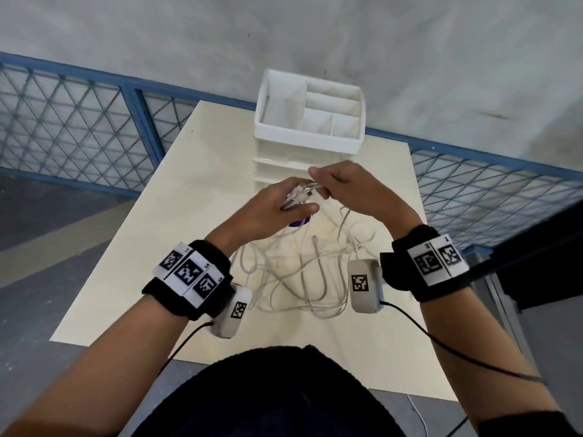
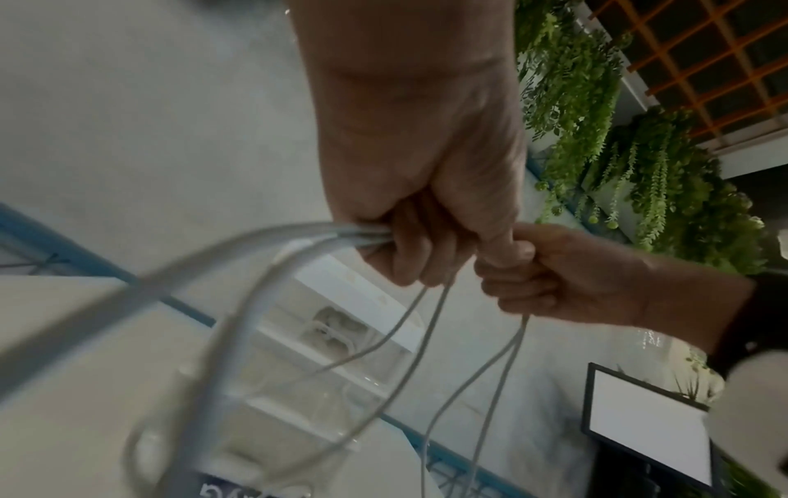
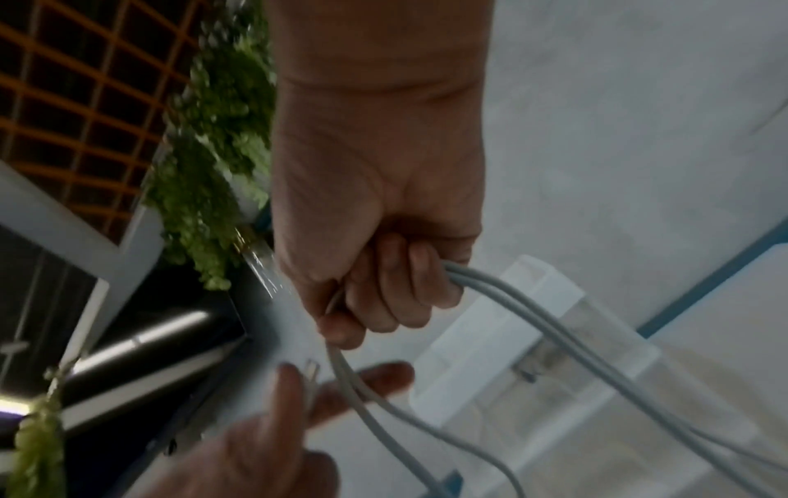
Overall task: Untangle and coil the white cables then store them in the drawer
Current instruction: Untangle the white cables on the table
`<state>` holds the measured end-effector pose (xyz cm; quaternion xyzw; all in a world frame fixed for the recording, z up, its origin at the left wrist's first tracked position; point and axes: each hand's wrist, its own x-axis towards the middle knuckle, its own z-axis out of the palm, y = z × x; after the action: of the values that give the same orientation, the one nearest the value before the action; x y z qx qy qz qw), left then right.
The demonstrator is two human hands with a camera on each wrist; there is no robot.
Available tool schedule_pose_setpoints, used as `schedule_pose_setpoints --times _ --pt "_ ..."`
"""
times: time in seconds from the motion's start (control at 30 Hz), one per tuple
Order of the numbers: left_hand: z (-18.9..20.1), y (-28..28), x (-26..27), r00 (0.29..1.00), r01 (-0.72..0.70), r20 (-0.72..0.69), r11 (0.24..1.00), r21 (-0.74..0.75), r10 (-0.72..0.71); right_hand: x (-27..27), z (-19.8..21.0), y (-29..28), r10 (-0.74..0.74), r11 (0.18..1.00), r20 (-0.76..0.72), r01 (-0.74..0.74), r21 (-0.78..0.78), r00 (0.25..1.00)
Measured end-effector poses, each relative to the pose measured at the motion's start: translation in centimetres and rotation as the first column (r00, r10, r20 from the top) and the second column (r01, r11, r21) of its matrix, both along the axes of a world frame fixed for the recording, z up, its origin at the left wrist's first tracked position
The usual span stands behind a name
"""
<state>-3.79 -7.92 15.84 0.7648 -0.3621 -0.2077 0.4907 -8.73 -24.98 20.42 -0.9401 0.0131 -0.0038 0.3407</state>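
Note:
Both hands are raised above a cream table (image 1: pixel 132 247), close together in front of the drawer unit. My left hand (image 1: pixel 291 205) grips a bunch of white cable strands (image 1: pixel 303 194) in its curled fingers. In the left wrist view, my left hand (image 2: pixel 405 249) closes round several strands (image 2: pixel 298 236) that loop down and away. My right hand (image 1: pixel 328 187) grips the same bunch, and in the right wrist view my right hand (image 3: pixel 392 289) holds strands (image 3: pixel 533 320) in a fist. A plug (image 3: pixel 312 370) lies against the left hand's fingers (image 3: pixel 290 397). The remaining white cable tangle (image 1: pixel 303 279) lies on the table beneath both wrists.
A white drawer unit (image 1: pixel 303 138) with an open divided tray on top stands at the table's far edge; its drawer fronts (image 1: pixel 271 171) face me. Something purple (image 1: pixel 298 223) shows under my left hand. A blue mesh railing (image 1: pixel 79 121) runs behind the table.

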Motion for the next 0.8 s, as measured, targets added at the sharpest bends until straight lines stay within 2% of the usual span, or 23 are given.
schedule_pose_setpoints --times 0.1,0.17,0.27,0.37,0.47,0.57,0.7,0.8 --pt "-0.1 0.6 0.1 1.000 0.006 0.017 1.000 -0.025 -0.006 -1.1 1.3 -0.9 -0.028 0.997 0.043 0.025 0.072 0.999" --pt "0.6 1.7 0.2 0.992 -0.023 0.122 1.000 0.002 0.023 -2.1 1.1 -2.6 -0.099 0.985 0.024 0.095 0.143 0.995" --pt "2.0 4.1 0.7 0.959 -0.097 0.273 0.993 0.070 0.074 -3.8 -1.5 -5.8 -0.232 0.949 -0.015 0.230 0.215 0.973" --pt "2.7 6.3 0.8 0.936 -0.146 0.346 0.967 0.208 0.067 -6.1 -4.5 -8.6 -0.351 0.921 -0.050 0.354 0.161 0.935" --pt "2.7 6.8 -0.9 0.935 -0.100 0.348 0.885 0.454 -0.073 -8.6 -6.9 -9.3 -0.373 0.927 -0.102 0.376 0.016 0.922" --pt "1.0 5.8 -3.2 0.923 -0.047 0.324 0.774 0.632 -0.209 -10.9 -9.5 -9.6 -0.416 0.909 -0.208 0.399 -0.120 0.885" --pt "-1.7 5.1 -4.8 0.916 0.027 0.248 0.664 0.747 -0.315 -15.0 -13.2 -10.8 -0.514 0.857 -0.340 0.486 -0.170 0.787" --pt "-4.0 4.8 -6.2 0.899 0.114 0.151 0.552 0.826 -0.412 -17.2 -16.1 -10.5 -0.494 0.868 -0.428 0.460 -0.188 0.757"
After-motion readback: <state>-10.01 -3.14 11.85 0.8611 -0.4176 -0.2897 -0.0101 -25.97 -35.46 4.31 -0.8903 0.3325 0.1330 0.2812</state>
